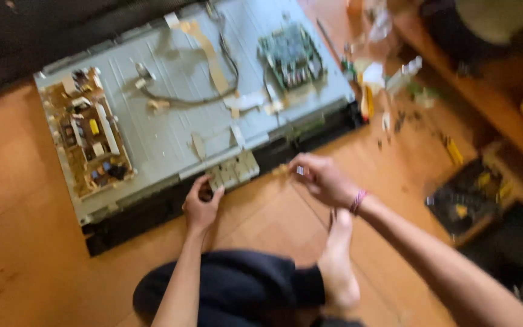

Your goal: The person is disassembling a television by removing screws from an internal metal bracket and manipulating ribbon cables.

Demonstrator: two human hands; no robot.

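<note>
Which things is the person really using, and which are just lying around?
In use:
- left hand on the small board at the panel's near edge
- right hand pinching a small piece
- opened flat panel

Lying about:
- brown board
- green board
- cables
- clutter on the floor
- black case

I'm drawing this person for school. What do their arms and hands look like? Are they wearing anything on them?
Both arms are bare, with no sleeves and no gloves. The right hand has a thin pink and purple band around its wrist. The left hand wears nothing that shows: no watch, no band. The picture is too blurry to tell whether there are any rings.
</note>
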